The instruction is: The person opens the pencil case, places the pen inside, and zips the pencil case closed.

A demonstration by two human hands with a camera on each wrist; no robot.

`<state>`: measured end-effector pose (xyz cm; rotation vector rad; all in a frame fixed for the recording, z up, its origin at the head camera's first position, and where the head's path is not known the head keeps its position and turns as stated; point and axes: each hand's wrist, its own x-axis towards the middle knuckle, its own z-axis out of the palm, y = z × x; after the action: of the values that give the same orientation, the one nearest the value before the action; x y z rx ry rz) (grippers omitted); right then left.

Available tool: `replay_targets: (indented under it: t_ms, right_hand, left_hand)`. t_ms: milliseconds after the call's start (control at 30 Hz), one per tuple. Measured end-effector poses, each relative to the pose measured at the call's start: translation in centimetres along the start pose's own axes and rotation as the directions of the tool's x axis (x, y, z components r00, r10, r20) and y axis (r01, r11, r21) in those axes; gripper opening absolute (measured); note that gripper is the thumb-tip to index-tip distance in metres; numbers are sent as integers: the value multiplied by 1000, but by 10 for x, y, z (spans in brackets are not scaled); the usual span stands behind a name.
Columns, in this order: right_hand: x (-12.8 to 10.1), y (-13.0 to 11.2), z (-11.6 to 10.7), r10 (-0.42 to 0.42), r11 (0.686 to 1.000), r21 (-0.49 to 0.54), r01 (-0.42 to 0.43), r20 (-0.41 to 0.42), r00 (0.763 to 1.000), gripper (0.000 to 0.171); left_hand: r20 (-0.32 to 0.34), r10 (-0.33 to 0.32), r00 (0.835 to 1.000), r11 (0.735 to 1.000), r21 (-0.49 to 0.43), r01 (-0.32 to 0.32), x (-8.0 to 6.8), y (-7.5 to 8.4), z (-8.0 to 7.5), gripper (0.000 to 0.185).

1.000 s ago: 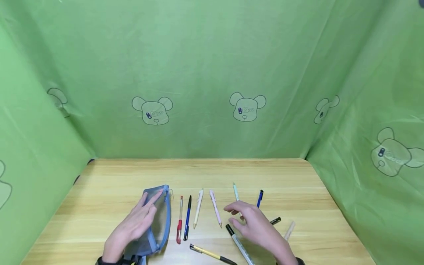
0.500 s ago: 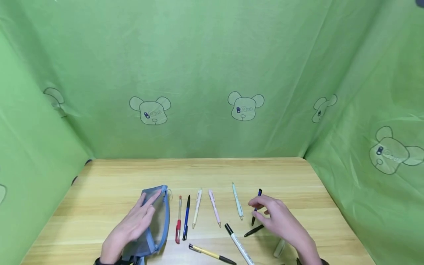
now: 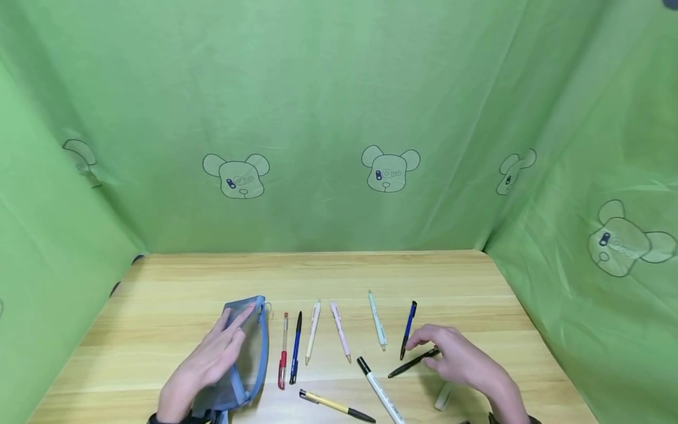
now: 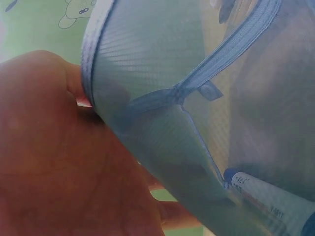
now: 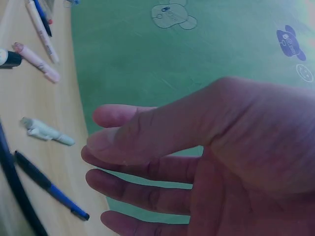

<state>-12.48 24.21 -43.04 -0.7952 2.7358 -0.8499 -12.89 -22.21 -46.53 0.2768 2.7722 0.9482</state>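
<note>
My left hand (image 3: 212,358) rests against a blue mesh pencil case (image 3: 263,353) with straight, spread fingers, the index finger along its upper corner. In the left wrist view, the case's zipper edge (image 4: 231,49) gapes and a white marker with a blue end (image 4: 268,199) shows at its lower right. My right hand (image 3: 458,356) hovers over a black pen (image 3: 405,369), thumb and index finger apart around its far end. Nothing is held in the right wrist view, where the fingers reach forward loosely. Just left of that hand lies a blue-and-black pen (image 3: 409,330).
Across the wooden table (image 3: 318,274) lie a red pen (image 3: 283,359), a blue pen (image 3: 296,347), a cream pen (image 3: 313,333), a lilac pen (image 3: 341,331), a mint pen (image 3: 378,321), a yellow pen (image 3: 336,405) and a grey-white marker (image 3: 380,390). A pale stick (image 3: 444,396) is partly under the right hand.
My right hand has moved right, from near the mint pen past the blue-and-black pen to the black pen. My left hand stays on the pencil case.
</note>
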Motion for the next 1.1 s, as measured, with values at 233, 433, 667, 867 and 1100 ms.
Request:
replay_targets:
  t_ms: [233,433,667,867,1100]
  right_hand:
    - [-13,10,3,5,998,-55,-2,68,998,32]
    - [-25,21,6,11,996,-88,-2,103,995,34]
    - [-35,32,11,33,992,-124,-17,124,992,47]
    - [-40,47,20,23,988,-152,-7,105,994,60]
    - [-41,53,29,8,984,-176,6,74,997,58]
  left_hand:
    - [-2,-4,1000,1000,-3,4,0,0,1,55]
    - [-10,-3,1000,1000,5,3,1,0,2,55]
    - [-12,-1,1000,1000,9,1,1,1,3,55]
    - [0,2,1000,1000,11,-2,2,3,1,56]
    - [0,-3,1000,1000,7,3,1,2,3,55]
